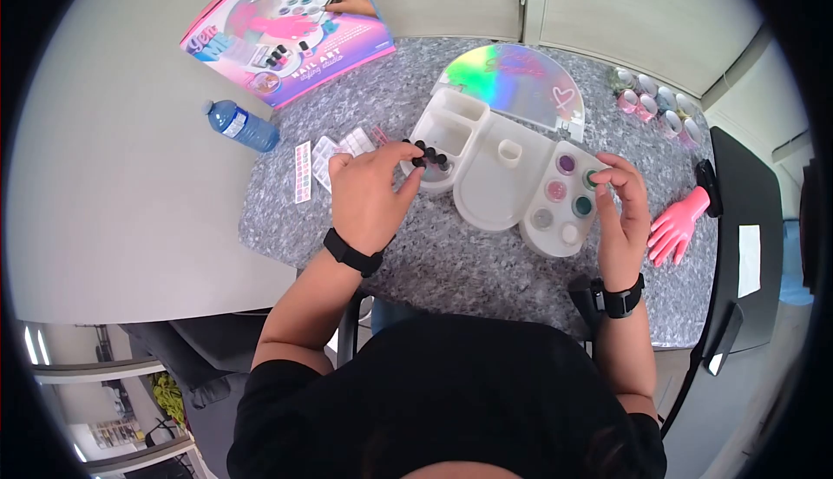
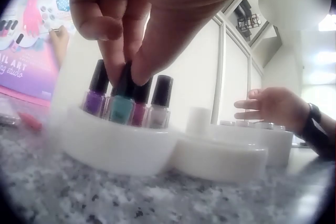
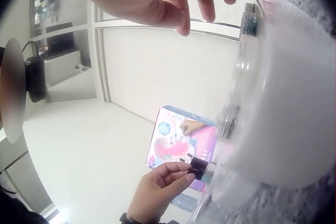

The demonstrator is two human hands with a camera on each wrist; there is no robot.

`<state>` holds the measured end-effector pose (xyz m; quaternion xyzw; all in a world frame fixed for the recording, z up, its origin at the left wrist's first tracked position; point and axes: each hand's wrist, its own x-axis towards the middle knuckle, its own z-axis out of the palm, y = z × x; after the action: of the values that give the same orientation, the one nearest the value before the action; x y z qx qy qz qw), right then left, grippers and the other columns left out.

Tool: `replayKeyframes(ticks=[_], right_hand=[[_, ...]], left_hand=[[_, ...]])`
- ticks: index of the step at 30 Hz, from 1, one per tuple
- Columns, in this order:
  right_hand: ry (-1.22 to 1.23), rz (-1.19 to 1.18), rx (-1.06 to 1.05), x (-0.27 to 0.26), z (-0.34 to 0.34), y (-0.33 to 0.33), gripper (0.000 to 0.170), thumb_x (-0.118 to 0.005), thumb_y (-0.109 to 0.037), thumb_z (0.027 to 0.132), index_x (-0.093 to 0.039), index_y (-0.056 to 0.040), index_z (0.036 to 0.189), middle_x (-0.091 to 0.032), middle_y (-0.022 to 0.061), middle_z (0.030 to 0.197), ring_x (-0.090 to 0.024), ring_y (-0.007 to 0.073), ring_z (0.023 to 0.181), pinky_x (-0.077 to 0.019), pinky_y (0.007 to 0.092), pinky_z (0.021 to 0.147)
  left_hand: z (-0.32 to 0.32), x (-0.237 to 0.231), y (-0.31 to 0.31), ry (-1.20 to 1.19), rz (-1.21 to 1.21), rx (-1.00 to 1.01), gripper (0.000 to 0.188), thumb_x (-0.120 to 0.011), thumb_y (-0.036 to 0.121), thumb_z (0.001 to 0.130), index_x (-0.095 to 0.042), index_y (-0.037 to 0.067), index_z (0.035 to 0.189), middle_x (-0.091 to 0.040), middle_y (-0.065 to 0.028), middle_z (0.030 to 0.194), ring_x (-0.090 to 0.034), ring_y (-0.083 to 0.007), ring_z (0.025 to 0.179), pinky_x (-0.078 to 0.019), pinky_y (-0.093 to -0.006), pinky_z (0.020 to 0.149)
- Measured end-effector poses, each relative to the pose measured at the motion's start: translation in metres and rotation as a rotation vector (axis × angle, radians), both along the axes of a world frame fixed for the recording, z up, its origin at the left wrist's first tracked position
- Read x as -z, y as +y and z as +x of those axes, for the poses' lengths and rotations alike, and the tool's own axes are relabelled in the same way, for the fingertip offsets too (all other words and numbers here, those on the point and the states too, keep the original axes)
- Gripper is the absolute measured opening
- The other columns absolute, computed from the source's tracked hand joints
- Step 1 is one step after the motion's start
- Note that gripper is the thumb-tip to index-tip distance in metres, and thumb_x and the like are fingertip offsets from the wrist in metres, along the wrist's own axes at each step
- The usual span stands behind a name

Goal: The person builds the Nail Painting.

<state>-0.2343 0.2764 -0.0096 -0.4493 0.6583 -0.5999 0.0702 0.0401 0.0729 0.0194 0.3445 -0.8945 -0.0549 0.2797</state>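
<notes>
My left hand [image 1: 369,197] is at the tray's left compartment, where several black-capped polish bottles [image 1: 436,159] stand. In the left wrist view its thumb and finger pinch the black cap of the teal bottle [image 2: 121,110], between a purple bottle [image 2: 95,101] and a magenta one [image 2: 140,112]; a pale bottle [image 2: 159,115] stands at the right. The white tray [image 1: 488,197] has several round pots of colour in its right section, among them a purple pot [image 1: 567,164]. Over that section's right edge hovers my right hand [image 1: 623,219], fingers loosely bent, holding nothing visible.
A shiny half-round panel [image 1: 512,84] stands behind the tray. A nail art box [image 1: 291,32], a water bottle [image 1: 241,125] and a sticker sheet [image 1: 303,172] are at the left. Several small rolls [image 1: 646,106] and a pink hand model [image 1: 678,226] lie at the right.
</notes>
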Motion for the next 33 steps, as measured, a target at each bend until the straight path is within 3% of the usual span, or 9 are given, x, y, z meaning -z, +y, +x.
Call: replayKeyframes(ticks=[4, 6, 11, 16, 21, 26, 28, 31, 33], right_hand=[[0.014, 0.011, 0.006, 0.0, -0.001, 0.0, 0.014, -0.066, -0.002, 0.099, -0.073, -0.0054, 0.111, -0.069, 0.0159, 0.139, -0.063, 0.0308, 0.132, -0.0437, 0.0437, 0.117], [0.055, 0.016, 0.011, 0.001, -0.001, -0.002, 0.015, -0.067, -0.002, 0.099, -0.072, -0.0053, 0.113, -0.068, 0.0162, 0.14, -0.063, 0.0315, 0.132, -0.0451, 0.0438, 0.115], [0.016, 0.127, 0.139, 0.002, 0.0, 0.007, 0.026, -0.072, -0.007, 0.098, -0.068, -0.0061, 0.124, -0.062, 0.0159, 0.145, -0.063, 0.0314, 0.131, -0.0543, 0.0423, 0.104], [-0.185, 0.217, 0.087, -0.001, -0.003, 0.007, 0.039, -0.075, -0.018, 0.103, -0.06, -0.0077, 0.137, -0.054, 0.0175, 0.148, -0.062, 0.0332, 0.133, -0.0622, 0.0358, 0.089], [-0.356, 0.197, -0.1, 0.01, -0.032, -0.01, 0.041, -0.076, -0.021, 0.103, -0.06, -0.005, 0.137, -0.059, 0.0171, 0.144, -0.061, 0.0343, 0.135, -0.0505, 0.0462, 0.113], [-0.415, 0.248, -0.261, 0.001, -0.077, -0.033, 0.044, -0.075, -0.029, 0.103, -0.064, -0.0045, 0.137, -0.072, 0.0153, 0.13, -0.065, 0.0302, 0.129, -0.0521, 0.0424, 0.108], [-0.043, 0.542, -0.12, -0.019, -0.106, -0.04, 0.052, -0.073, -0.043, 0.102, -0.068, -0.0057, 0.137, -0.073, 0.016, 0.131, -0.067, 0.0356, 0.126, -0.0526, 0.0446, 0.108], [0.255, 0.604, -0.017, -0.039, -0.157, -0.064, 0.048, -0.07, -0.049, 0.101, -0.075, -0.0123, 0.132, -0.074, 0.018, 0.132, -0.065, 0.0409, 0.128, -0.052, 0.0495, 0.109], [0.663, 0.746, 0.31, -0.045, -0.181, -0.079, 0.038, -0.069, -0.045, 0.099, -0.08, -0.0211, 0.127, -0.074, 0.0166, 0.134, -0.062, 0.0414, 0.132, -0.0522, 0.0527, 0.11]], left_hand=[[0.0, -0.004, 0.002, -0.049, 0.016, -0.039, 0.027, -0.088, 0.022, 0.087, -0.081, 0.021, 0.113, -0.081, 0.0034, 0.091, -0.063, -0.0157, 0.068, -0.0404, -0.0364, 0.082], [-0.002, -0.008, 0.005, 0.018, 0.01, -0.022, 0.027, -0.085, 0.024, 0.091, -0.079, 0.02, 0.118, -0.083, 0.0008, 0.104, -0.075, -0.0212, 0.083, -0.0385, -0.0418, 0.088], [-0.007, -0.026, 0.006, 0.078, 0.079, -0.052, 0.036, -0.087, 0.031, 0.091, -0.078, 0.015, 0.122, -0.082, -0.0013, 0.109, -0.076, -0.0234, 0.092, -0.0461, -0.0408, 0.086], [0.007, 0.009, -0.011, 0.24, 0.506, -0.077, 0.052, -0.07, 0.041, 0.108, -0.066, 0.004, 0.145, -0.078, -0.021, 0.124, -0.076, -0.0301, 0.11, -0.0551, -0.0435, 0.102], [0.023, 0.031, -0.016, 0.342, 0.709, 0.0, 0.057, -0.052, 0.045, 0.118, -0.059, 0.0, 0.152, -0.073, -0.0222, 0.134, -0.074, -0.0308, 0.123, -0.0541, -0.0421, 0.108], [0.029, 0.026, -0.008, 0.47, 0.83, 0.074, 0.064, -0.039, 0.048, 0.121, -0.057, -0.004, 0.152, -0.065, -0.0219, 0.148, -0.067, -0.0346, 0.131, -0.0538, -0.0447, 0.112], [0.032, 0.029, -0.006, 0.501, 0.826, 0.091, 0.065, -0.037, 0.05, 0.121, -0.057, -0.004, 0.152, -0.065, -0.0218, 0.148, -0.066, -0.0341, 0.133, -0.0526, -0.0451, 0.113], [0.034, 0.024, 0.002, 0.564, 0.776, 0.095, 0.067, -0.035, 0.052, 0.121, -0.058, -0.004, 0.151, -0.065, -0.0208, 0.147, -0.066, -0.0325, 0.133, -0.0505, -0.0454, 0.114], [0.034, 0.018, 0.01, 0.6, 0.727, 0.085, 0.068, -0.035, 0.053, 0.12, -0.058, -0.003, 0.151, -0.066, -0.02, 0.147, -0.066, -0.0313, 0.131, -0.0496, -0.0453, 0.114]])
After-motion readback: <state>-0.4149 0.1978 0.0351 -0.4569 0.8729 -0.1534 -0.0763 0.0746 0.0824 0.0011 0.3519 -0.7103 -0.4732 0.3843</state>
